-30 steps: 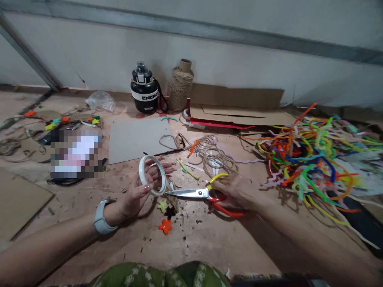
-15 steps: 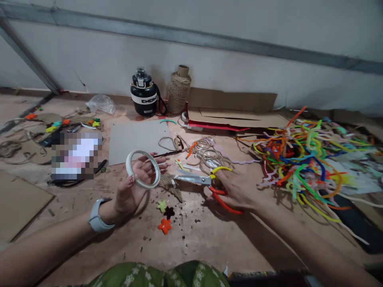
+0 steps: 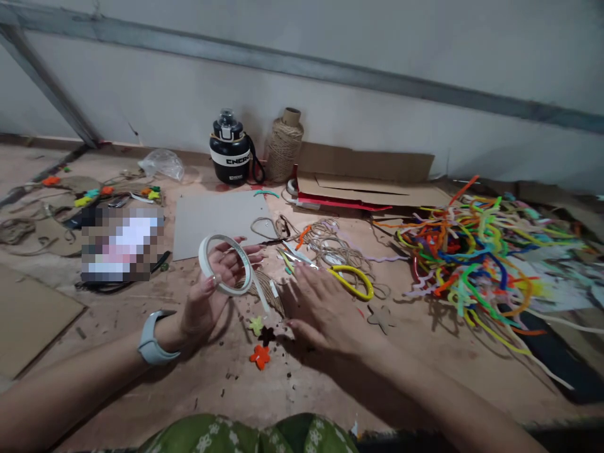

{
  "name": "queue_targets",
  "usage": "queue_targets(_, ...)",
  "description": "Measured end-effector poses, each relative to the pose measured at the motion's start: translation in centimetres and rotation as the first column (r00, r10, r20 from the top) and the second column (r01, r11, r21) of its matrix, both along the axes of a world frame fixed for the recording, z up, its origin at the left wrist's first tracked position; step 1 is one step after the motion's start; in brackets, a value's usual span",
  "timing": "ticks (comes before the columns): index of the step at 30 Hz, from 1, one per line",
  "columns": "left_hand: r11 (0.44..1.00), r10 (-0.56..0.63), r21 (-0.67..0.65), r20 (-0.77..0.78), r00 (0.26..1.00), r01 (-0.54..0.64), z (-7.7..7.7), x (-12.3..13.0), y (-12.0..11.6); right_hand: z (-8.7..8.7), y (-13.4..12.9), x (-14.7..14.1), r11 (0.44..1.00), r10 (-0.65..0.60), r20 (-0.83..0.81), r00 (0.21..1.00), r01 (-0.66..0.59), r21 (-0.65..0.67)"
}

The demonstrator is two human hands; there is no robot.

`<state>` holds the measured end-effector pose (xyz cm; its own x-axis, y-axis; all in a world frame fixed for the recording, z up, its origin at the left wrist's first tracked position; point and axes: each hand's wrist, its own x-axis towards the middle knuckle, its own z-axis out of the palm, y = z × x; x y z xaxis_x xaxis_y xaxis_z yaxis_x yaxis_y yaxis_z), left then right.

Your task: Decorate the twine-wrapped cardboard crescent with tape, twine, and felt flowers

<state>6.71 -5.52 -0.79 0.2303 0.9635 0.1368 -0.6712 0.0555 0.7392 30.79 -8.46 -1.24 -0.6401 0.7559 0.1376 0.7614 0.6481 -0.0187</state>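
Note:
My left hand (image 3: pixel 221 277), wearing a grey wristband, grips a roll of white tape (image 3: pixel 204 263) at its rim, fingers behind the ring. A loose tape strip (image 3: pixel 261 294) hangs from the roll towards the table. My right hand (image 3: pixel 321 311) is stretched out flat to the right of that strip, holding nothing. Just beyond its fingers lie the scissors (image 3: pixel 352 281); their yellow handle loop shows, while the hand covers much of the rest. Small star-shaped pieces, one orange (image 3: pixel 260 357), one dark (image 3: pixel 266 335) and one yellow-green (image 3: pixel 255 325), lie below the strip.
Tangled twine (image 3: pixel 337 245) lies behind the scissors, and a cardboard star (image 3: pixel 381 319) is to the right of my hand. Colourful pipe cleaners (image 3: pixel 467 251) are heaped at the right. A bottle (image 3: pixel 229 151) and twine spool (image 3: pixel 285 148) stand by the wall. A grey board (image 3: pixel 207 217) lies mid-table.
My right hand has let go of the scissors, which now lie on the table, and has moved left towards the tape. A tape strip now hangs from the roll.

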Motion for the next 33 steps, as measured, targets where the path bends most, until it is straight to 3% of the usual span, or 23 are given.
queue_targets(4,1.000,0.021,-0.006,-0.003,1.000,-0.021,-0.8,-0.2,0.0,-2.6,0.1,-3.2,0.989,0.098,-0.019,0.995,-0.099,-0.105)
queue_targets(8,1.000,0.031,0.005,-0.005,1.000,-0.031,-0.8,0.0,0.2,-4.1,0.7,-4.2,0.977,0.085,-0.086,0.993,-0.100,-0.187)
queue_targets(12,1.000,0.008,0.027,-0.025,1.000,-0.007,-0.7,0.1,0.3,-3.5,1.3,-3.9,0.946,0.071,-0.182,0.981,-0.124,-0.300)
queue_targets(15,0.999,-0.020,0.050,-0.042,0.999,0.022,-0.9,0.1,0.3,-2.6,1.6,-3.2,0.930,0.027,-0.377,0.926,-0.162,-0.330)
queue_targets(18,0.995,-0.019,0.098,-0.063,0.998,0.025,-1.5,-0.1,0.2,-2.0,1.9,-2.7,0.965,-0.092,-0.600,0.795,-0.076,-0.249)
queue_targets(21,0.990,-0.025,0.138,-0.094,0.995,0.038,-2.4,-0.6,0.2,-2.0,2.4,-2.5,0.969,-0.185,-0.658,0.730,0.022,-0.247)
queue_targets(26,0.990,-0.057,0.118,-0.160,0.985,0.076,-3.5,-1.2,0.3,-2.8,3.0,-2.7,0.976,-0.120,-0.580,0.806,-0.010,-0.216)
queue_targets(33,0.999,-0.044,0.005,-0.147,0.988,0.045,-3.7,-0.5,0.8,-3.8,3.4,-3.3,0.983,0.064,-0.474,0.878,-0.137,-0.122)
